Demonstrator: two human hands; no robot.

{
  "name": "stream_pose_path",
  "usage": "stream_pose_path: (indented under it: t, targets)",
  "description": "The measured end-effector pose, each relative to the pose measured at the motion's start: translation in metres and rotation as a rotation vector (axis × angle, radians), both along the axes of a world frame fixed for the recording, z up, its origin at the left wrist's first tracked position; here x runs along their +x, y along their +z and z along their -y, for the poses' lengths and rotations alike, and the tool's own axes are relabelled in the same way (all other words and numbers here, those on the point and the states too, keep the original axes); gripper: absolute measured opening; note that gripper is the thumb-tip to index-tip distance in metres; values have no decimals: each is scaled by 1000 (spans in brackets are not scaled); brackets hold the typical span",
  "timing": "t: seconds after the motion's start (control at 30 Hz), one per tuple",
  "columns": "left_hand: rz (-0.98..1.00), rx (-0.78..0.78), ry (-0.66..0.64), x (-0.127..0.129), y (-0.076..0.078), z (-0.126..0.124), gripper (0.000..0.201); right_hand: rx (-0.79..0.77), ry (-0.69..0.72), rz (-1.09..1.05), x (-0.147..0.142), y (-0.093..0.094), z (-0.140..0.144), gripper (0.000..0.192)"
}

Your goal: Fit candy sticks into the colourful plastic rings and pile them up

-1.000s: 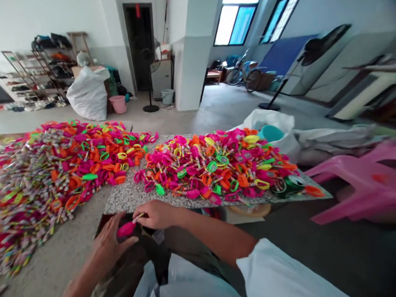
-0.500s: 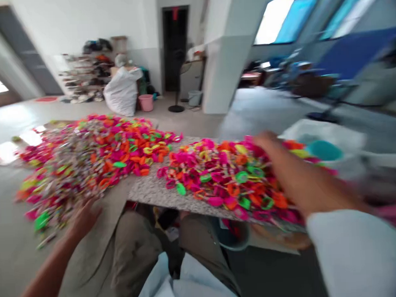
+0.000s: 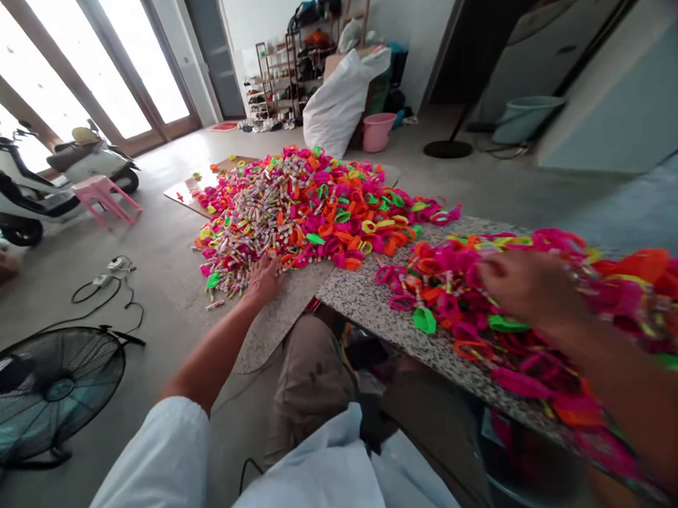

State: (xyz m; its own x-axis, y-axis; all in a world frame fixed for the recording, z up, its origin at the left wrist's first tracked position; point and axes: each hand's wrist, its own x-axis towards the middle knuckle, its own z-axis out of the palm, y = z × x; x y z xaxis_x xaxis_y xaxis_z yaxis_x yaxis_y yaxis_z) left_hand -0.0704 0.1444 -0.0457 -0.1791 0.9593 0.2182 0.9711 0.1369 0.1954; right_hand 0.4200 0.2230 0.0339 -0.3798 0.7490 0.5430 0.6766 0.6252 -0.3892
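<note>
Both hands had left the lap: left hand (image 3: 266,278) lay fingers spread on one floor pile (image 3: 292,207) — right hand (image 3: 523,285), blurred, grip unclear, on the second pile (image 3: 458,294).

Grey concrete floor (image 3: 146,217), bright glass doors (image 3: 84,70), scooter (image 3: 11,201), floor fan (image 3: 47,386), perhaps shoe rack (image 3: 286,76).

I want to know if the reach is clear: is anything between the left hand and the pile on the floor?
Nothing visible. The left hand already rests on the near edge of the floor pile.
</note>
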Motion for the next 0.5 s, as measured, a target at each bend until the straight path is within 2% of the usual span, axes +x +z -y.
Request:
stream_pose_path:
  t: [0.1, 0.23, 0.37, 0.5]
  targets:
    - [-10, -62, -65, 4, 2, -19, 62, 107, 38, 180, -52, -23, 11, 31]
    - [31, -72, -85, -1, -2, -27, 54, 125, 32, 309, -134, -46, 8, 30]
    - [97, -1, -87, -12, -13, -20, 48, 8, 30, 341, -171, -58, -6, 31]
    - [375, 150, -59, -21, -26, -16, 34, -153, 205, 408, -210, -76, -3, 33]
